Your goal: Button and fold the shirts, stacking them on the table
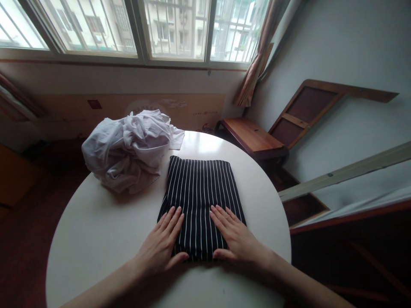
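A black cloth with thin white stripes [199,184] lies folded into a flat, roughly rectangular bundle on the white round table [90,239]. On its near left part rests my left hand [163,241], open, fingers stretched out and pointing away from me. My right hand [236,239] lies flat on the near right part, also open, with its thumb at the near edge. Both palms face down, and neither hand grips the cloth. What kind of garment it is, the folds do not show. Beyond my left hand sits a crumpled heap of white cloth [128,149].
The heap stands at the table's far left edge. Behind the table are a wooden bench [253,134] and a large flat cardboard box [180,109] below the barred window [173,30]. A pinkish curtain [253,77] hangs at the window's right side.
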Demonstrator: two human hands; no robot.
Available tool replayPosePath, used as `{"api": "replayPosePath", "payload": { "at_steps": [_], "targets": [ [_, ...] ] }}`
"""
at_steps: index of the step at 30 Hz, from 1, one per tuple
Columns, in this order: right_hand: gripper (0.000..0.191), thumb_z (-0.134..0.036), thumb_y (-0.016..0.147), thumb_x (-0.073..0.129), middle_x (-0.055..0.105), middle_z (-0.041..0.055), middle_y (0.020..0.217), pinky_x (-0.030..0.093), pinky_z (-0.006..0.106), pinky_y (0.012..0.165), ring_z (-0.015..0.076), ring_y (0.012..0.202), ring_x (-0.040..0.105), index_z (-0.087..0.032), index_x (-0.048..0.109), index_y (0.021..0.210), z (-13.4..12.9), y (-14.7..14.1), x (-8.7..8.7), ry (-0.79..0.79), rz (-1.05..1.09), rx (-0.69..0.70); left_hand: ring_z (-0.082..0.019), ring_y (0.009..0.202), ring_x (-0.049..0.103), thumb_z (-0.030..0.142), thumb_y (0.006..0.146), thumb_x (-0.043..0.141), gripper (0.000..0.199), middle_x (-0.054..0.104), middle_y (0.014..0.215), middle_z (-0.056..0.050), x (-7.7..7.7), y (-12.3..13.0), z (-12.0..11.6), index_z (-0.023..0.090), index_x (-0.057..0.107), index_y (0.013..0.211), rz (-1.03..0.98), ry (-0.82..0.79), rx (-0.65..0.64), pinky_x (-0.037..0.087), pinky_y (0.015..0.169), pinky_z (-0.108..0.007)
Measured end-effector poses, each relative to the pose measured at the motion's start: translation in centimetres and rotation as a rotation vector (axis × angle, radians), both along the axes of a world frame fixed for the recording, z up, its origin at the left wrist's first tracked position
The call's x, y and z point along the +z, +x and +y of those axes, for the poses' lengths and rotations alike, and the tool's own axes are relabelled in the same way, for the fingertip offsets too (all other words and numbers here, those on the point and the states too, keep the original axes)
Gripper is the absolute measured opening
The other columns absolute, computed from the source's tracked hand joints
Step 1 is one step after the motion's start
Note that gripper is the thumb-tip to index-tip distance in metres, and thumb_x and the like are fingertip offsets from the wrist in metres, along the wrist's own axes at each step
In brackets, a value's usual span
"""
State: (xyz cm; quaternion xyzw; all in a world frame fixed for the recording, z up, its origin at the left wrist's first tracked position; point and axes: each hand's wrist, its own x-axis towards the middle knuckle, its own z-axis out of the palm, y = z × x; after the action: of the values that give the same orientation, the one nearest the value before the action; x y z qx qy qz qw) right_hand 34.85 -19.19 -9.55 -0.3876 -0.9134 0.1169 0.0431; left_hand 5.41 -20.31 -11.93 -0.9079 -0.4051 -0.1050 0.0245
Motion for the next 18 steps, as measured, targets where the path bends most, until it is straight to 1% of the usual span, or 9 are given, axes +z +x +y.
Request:
{"api": "replayPosePath", "payload": {
  "at_steps": [3,5,7,9,11,13,15,18],
  "targets": [
    [0.09,-0.064,0.085,0.043,0.013,0.0135,0.155,0.017,0.048,0.115,0.0301,0.142,0.013,-0.013,0.007,0.15,-1.3,1.5,-0.2,0.037,-0.019,-0.029,-0.034,0.141,0.016,0.064,0.084,0.043,0.09,0.017,0.154,-0.014,0.0,-0.6,-0.6,0.014,0.01,0.15,0.004,0.004,-0.005,0.027,0.11,-0.043],
    [0.087,-0.06,0.085,0.046,0.014,0.012,0.155,0.018,0.05,0.114,0.0313,0.142,0.014,-0.016,0.008,0.15,-2.3,1.8,-0.5,0.061,-0.025,-0.044,-0.036,0.141,0.016,0.065,0.082,0.044,0.088,0.016,0.155,-0.012,-0.1,-0.8,-0.8,0.018,0.013,0.15,0.007,0.004,-0.012,0.027,0.109,-0.046],
    [0.082,-0.054,0.086,0.05,0.015,0.0092,0.155,0.02,0.052,0.113,0.0319,0.141,0.016,-0.021,0.01,0.15,-2.9,1.7,-0.7,0.078,-0.03,-0.059,-0.038,0.14,0.017,0.065,0.082,0.044,0.084,0.015,0.155,-0.01,-0.1,-0.7,-0.6,0.024,0.016,0.15,0.007,0.003,-0.017,0.027,0.108,-0.05],
    [0.08,-0.047,0.085,0.054,0.018,0.0068,0.155,0.021,0.053,0.112,0.0314,0.141,0.018,-0.025,0.012,0.15,-2.9,1.7,-1.0,0.087,-0.04,-0.086,-0.039,0.14,0.016,0.064,0.083,0.044,0.082,0.015,0.155,-0.01,-0.2,-0.1,0.2,0.027,0.016,0.149,0.007,-0.007,-0.019,0.027,0.107,-0.052],
    [0.079,-0.04,0.084,0.056,0.019,0.0061,0.154,0.021,0.054,0.112,0.0304,0.141,0.018,-0.026,0.013,0.15,-2.2,2.1,-1.3,0.095,-0.047,-0.117,-0.039,0.14,0.016,0.064,0.083,0.043,0.08,0.016,0.155,-0.01,-0.1,0.7,1.3,0.028,0.016,0.149,0.005,-0.029,-0.018,0.026,0.107,-0.055],
    [0.078,-0.035,0.084,0.057,0.019,0.0053,0.155,0.021,0.053,0.112,0.0293,0.142,0.017,-0.027,0.015,0.149,-0.8,3.0,-1.4,0.101,-0.049,-0.136,-0.04,0.14,0.016,0.065,0.084,0.041,0.078,0.017,0.155,-0.01,0.0,1.8,3.0,0.029,0.018,0.149,0.001,-0.071,-0.017,0.026,0.107,-0.056],
    [0.075,-0.032,0.084,0.056,0.02,0.0041,0.154,0.02,0.052,0.113,0.0281,0.142,0.017,-0.029,0.018,0.149,1.2,4.4,-1.5,0.104,-0.049,-0.142,-0.04,0.139,0.017,0.068,0.083,0.039,0.078,0.018,0.155,-0.01,0.1,3.2,5.0,0.029,0.021,0.148,-0.005,-0.126,-0.011,0.024,0.107,-0.058],
    [0.067,-0.029,0.086,0.053,0.024,0.0034,0.153,0.02,0.051,0.113,0.0264,0.141,0.019,-0.03,0.025,0.147,4.8,6.9,-1.5,0.12,-0.055,-0.177,-0.039,0.14,0.016,0.071,0.082,0.036,0.078,0.02,0.154,-0.009,0.4,5.7,8.5,0.03,0.026,0.147,-0.032,-0.189,0.022,0.021,0.109,-0.057]
  ]
}}
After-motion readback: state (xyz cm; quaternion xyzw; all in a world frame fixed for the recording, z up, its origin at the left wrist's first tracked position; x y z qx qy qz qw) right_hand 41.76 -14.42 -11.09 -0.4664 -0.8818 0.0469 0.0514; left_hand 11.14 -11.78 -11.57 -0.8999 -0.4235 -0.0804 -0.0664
